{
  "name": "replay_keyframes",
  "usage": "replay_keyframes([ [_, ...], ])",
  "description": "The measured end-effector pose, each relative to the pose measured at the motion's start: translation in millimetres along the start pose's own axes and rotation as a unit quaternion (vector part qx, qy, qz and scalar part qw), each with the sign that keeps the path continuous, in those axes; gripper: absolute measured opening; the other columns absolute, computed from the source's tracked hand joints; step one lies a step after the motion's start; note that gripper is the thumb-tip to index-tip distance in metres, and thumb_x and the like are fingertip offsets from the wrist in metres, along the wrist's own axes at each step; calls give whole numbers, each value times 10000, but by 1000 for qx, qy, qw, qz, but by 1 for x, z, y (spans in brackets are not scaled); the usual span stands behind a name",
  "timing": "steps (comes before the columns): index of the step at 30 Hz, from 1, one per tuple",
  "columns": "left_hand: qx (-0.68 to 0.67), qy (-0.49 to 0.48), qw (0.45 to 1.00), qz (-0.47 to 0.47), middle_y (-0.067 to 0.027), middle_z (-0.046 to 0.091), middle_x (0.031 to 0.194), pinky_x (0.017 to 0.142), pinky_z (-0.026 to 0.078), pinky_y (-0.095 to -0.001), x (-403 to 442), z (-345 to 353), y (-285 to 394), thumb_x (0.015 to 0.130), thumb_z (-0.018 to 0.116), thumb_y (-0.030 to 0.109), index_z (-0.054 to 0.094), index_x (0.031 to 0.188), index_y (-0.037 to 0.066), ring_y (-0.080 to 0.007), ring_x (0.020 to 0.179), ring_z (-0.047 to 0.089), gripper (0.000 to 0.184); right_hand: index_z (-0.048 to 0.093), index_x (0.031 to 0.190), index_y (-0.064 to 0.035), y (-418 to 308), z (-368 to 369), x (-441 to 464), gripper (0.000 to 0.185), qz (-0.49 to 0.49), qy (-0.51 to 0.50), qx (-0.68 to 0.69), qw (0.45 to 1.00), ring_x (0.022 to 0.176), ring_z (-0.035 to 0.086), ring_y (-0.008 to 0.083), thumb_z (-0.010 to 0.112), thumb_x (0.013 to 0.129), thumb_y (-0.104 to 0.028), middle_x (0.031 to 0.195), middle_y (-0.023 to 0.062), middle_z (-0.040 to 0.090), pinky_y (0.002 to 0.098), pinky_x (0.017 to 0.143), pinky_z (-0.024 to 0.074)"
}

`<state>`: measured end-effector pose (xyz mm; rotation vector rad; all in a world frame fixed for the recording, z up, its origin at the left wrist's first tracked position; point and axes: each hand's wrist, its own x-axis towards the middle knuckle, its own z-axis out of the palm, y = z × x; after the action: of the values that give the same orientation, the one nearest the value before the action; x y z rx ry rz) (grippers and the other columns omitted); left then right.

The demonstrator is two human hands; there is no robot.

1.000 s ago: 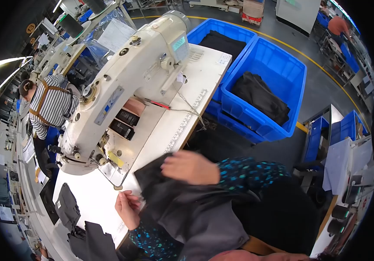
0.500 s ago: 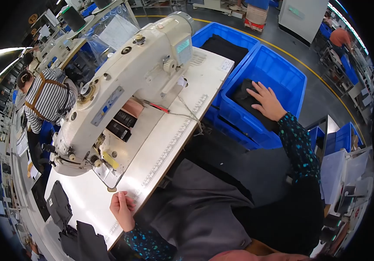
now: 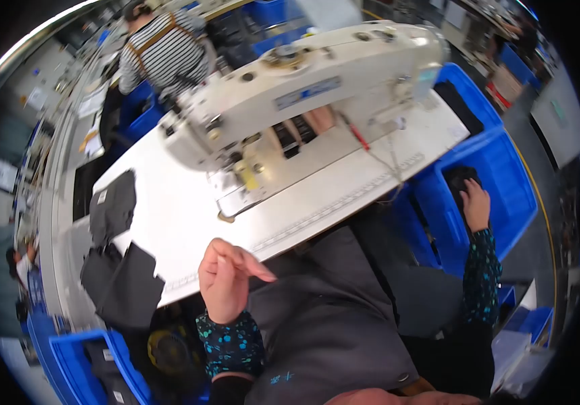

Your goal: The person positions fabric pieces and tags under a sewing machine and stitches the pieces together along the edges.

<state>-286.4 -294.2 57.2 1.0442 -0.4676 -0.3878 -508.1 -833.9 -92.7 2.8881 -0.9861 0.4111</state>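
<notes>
My left hand point(image 3: 226, 280) is raised at the near edge of the white sewing table point(image 3: 168, 216). Its fingers are loosely bent and apart, and nothing shows in them. My right hand point(image 3: 477, 206) reaches into a blue bin point(image 3: 516, 202) to the right of the table. Its fingers lie on the dark cloth pieces point(image 3: 462, 182) there, spread rather than gripping. A white sewing machine point(image 3: 303, 91) stands on the table between the hands. Dark fabric pieces point(image 3: 113, 202) lie at the table's left end, and more dark cloth point(image 3: 124, 283) hangs over the near left edge.
Behind the right bin stands another blue bin point(image 3: 486, 94) with dark cloth. A blue crate point(image 3: 60, 351) holding labelled dark pieces is at lower left. Under the machine arm lie dark packs point(image 3: 293, 135) and a red-handled tool point(image 3: 361, 138). A person in stripes point(image 3: 165, 54) sits beyond the table.
The view has swung left, bringing the lower-left crate into sight. My left hand has lifted and its fingers have loosened. My right hand stays on the cloth in the bin.
</notes>
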Motion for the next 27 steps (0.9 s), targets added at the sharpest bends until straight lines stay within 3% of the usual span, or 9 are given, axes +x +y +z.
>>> replay_keyframes([
  [1,-72,-59,996,2,-245,661,965,752,604,-421,-4,12,16,1050,473,470,444,1121,11,-345,805,711,465,659,1211,-24,-19,-12,6,293,-22,72,31,997,1179,605,334,608,959,-165,1287,150,651,473,1022,431],
  [3,-237,-217,946,43,-369,561,1271,957,540,-534,1,39,36,996,492,584,314,1384,14,-464,1060,673,712,680,1153,-21,-76,-38,13,228,-99,170,83,977,1134,627,328,598,955,-100,1223,141,678,446,1014,452],
  [7,-343,-315,883,55,-345,518,1316,956,532,-533,1,66,58,993,488,595,240,1403,34,-446,1091,653,738,695,1092,-11,-207,-74,17,217,-322,218,177,904,1053,664,282,637,884,-12,1142,136,698,466,1004,468],
  [12,-365,-325,870,64,-315,465,1373,954,522,-532,-5,67,67,989,483,609,149,1427,60,-424,1130,627,778,712,1068,-57,-330,-67,15,278,-437,192,323,817,945,691,218,711,793,-23,1170,96,701,461,1002,474],
  [13,-366,-327,869,67,-309,454,1384,954,520,-532,-7,66,67,988,482,612,130,1432,65,-420,1137,622,788,715,1049,-29,-351,-67,15,245,-443,179,355,804,1017,684,244,706,808,10,1137,119,709,471,1007,478],
  [16,-369,-332,865,70,-291,422,1418,953,514,-531,-8,64,68,986,480,620,75,1446,80,-407,1161,607,817,713,1050,-69,-404,-62,26,226,-454,194,386,780,935,685,182,711,824,-54,1151,54,704,450,989,481],
  [19,-378,-329,863,63,-273,390,1452,952,508,-531,-8,60,67,983,477,629,20,1460,95,-393,1184,592,849,714,1022,-59,-441,-55,35,187,-445,190,418,769,942,666,238,705,835,-54,1103,63,705,424,929,510],
  [27,-368,-326,869,62,-225,304,1543,950,492,-529,-8,44,74,977,469,651,-127,1499,136,-358,1246,551,944,714,988,-42,-449,-42,33,157,-396,169,440,788,942,658,302,700,832,-42,1089,87,702,402,852,527],
])
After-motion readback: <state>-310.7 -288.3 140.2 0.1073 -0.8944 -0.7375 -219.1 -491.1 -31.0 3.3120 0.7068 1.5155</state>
